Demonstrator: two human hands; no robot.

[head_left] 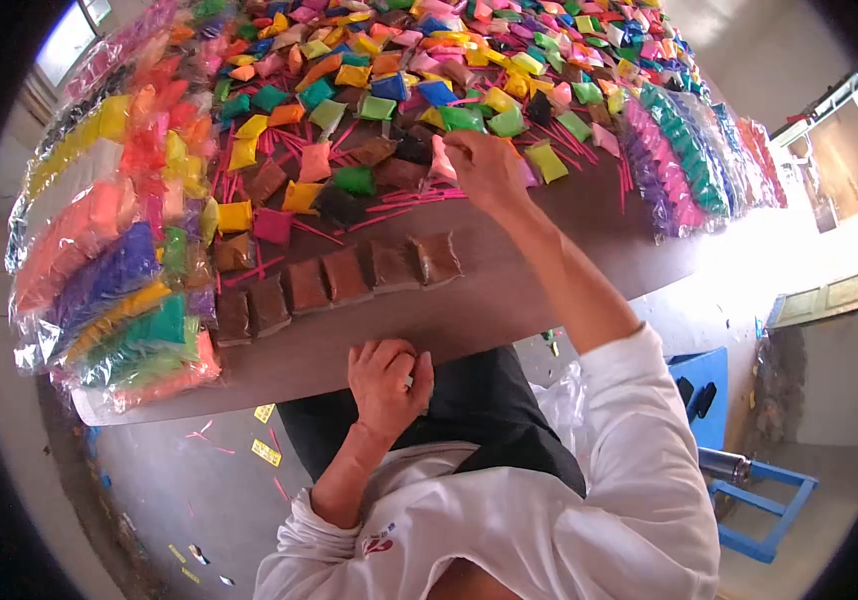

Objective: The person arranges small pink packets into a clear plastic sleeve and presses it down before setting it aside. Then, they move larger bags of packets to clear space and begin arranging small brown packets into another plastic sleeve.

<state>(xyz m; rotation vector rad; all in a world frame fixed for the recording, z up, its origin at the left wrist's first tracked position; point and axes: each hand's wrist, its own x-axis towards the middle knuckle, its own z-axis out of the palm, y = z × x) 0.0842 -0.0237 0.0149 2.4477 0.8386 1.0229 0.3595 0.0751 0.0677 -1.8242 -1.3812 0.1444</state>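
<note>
My right hand reaches into the near edge of the packet pile, its fingers closed on a light pink packet. At the table's front edge my left hand is curled, with a ring on one finger; something small and pale shows beneath it, too hidden to name. Between my hands and to the left, several brown packets lie side by side in a slanted row. A green packet and a black packet lie left of my right hand.
Stacks of clear bags with coloured packets stand at the table's left and right. Pink sticks are scattered among the loose packets. A blue stool frame stands on the floor at the right.
</note>
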